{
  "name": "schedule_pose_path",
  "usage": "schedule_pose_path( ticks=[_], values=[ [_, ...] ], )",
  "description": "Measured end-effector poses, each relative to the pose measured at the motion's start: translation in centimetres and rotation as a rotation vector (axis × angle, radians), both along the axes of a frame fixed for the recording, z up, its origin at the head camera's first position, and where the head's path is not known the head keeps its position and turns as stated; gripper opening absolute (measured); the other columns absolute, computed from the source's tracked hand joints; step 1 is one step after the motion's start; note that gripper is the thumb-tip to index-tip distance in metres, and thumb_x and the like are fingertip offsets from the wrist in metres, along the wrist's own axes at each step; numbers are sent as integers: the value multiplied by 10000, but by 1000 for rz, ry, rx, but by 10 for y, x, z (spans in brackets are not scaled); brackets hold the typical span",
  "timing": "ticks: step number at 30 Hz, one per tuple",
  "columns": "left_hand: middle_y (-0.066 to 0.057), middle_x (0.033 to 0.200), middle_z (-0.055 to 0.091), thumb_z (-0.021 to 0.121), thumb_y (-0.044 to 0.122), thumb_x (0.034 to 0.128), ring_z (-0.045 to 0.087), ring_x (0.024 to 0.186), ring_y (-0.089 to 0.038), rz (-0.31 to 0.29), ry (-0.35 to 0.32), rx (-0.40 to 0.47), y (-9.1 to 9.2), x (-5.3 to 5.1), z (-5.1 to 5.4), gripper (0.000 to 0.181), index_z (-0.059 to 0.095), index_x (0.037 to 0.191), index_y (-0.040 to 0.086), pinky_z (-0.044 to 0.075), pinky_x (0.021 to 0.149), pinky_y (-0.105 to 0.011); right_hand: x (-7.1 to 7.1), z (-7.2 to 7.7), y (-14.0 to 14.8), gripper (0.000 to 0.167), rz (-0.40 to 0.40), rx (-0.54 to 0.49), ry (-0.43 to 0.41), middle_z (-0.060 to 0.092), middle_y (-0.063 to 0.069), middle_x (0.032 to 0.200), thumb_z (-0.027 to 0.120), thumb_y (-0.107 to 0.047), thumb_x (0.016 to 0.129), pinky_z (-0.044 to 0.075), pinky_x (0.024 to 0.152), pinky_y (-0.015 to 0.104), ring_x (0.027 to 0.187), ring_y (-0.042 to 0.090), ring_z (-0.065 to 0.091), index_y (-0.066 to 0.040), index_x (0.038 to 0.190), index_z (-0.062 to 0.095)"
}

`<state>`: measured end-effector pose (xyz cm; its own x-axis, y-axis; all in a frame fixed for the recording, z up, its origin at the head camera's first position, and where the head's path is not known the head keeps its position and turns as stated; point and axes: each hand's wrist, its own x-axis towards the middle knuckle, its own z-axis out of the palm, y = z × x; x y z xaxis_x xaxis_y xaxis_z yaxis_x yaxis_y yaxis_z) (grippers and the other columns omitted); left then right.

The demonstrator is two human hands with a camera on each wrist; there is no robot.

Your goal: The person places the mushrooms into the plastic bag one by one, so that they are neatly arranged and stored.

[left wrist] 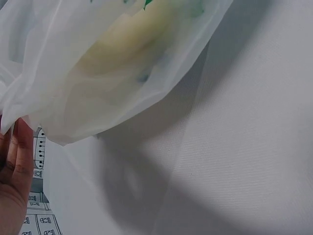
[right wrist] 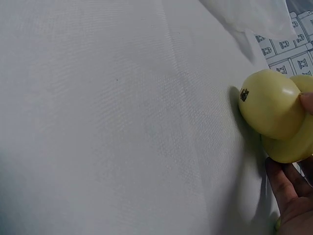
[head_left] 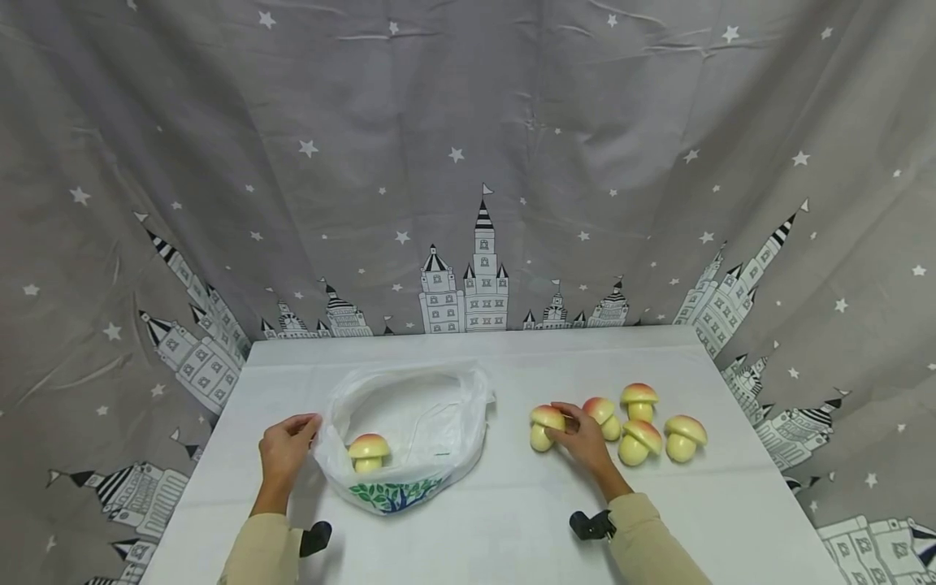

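Note:
My left hand (head_left: pixel 285 452) pinches the left edge of a white plastic bag (head_left: pixel 468 455) that lies with its mouth spread wide. One toy mushroom (head_left: pixel 369 448) with a yellow-orange cap sits inside, showing dimly through the plastic in the left wrist view. To the right of the bag, my right hand (head_left: pixel 582 443) grips another toy mushroom (head_left: pixel 542 435) between thumb and fingers. In the right wrist view this held mushroom (right wrist: pixel 271 105) turns its pale rounded stem, marked with a dark spot, toward the camera.
Several more toy mushrooms (head_left: pixel 639 402) stand or lean in a group just right of my right hand. They rest on a white-covered table (head_left: pixel 512 528). A grey curtain (head_left: pixel 468 122) printed with castles and stars hangs behind it.

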<state>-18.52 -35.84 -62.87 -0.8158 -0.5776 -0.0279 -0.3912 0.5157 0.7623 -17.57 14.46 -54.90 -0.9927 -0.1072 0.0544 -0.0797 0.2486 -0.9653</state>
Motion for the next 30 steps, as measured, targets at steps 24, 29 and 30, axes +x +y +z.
schedule_pose_path(
  ticks=[24, 29, 30],
  values=[
    [-94, 1083, 685, 569, 514, 924, 630, 924, -186, -25, 2, 18, -6, -5, -5, 474, 697, 1141, 113, 487, 654, -162, -25, -24, -16, 461, -4, 17, 3, 603, 198, 1236, 775, -32, 785, 519, 888, 363, 1101, 343, 596, 6, 1218, 623],
    [-95, 1084, 687, 571, 509, 926, 633, 925, -187, -21, -4, 17, -7, -6, -6, 466, 700, 1138, 114, 501, 674, -191, -29, -19, -22, 463, 16, 9, 7, 606, 193, 1230, 784, -71, 784, 521, 888, 363, 1093, 342, 607, -12, 1217, 629],
    [-92, 1084, 687, 570, 512, 925, 632, 925, -186, -20, -7, 17, -7, -6, -6, 467, 700, 1137, 116, 505, 681, -201, -30, -18, -24, 462, 18, 5, -1, 605, 192, 1231, 784, -70, 784, 524, 884, 357, 1090, 342, 611, -14, 1217, 630]
  ],
)
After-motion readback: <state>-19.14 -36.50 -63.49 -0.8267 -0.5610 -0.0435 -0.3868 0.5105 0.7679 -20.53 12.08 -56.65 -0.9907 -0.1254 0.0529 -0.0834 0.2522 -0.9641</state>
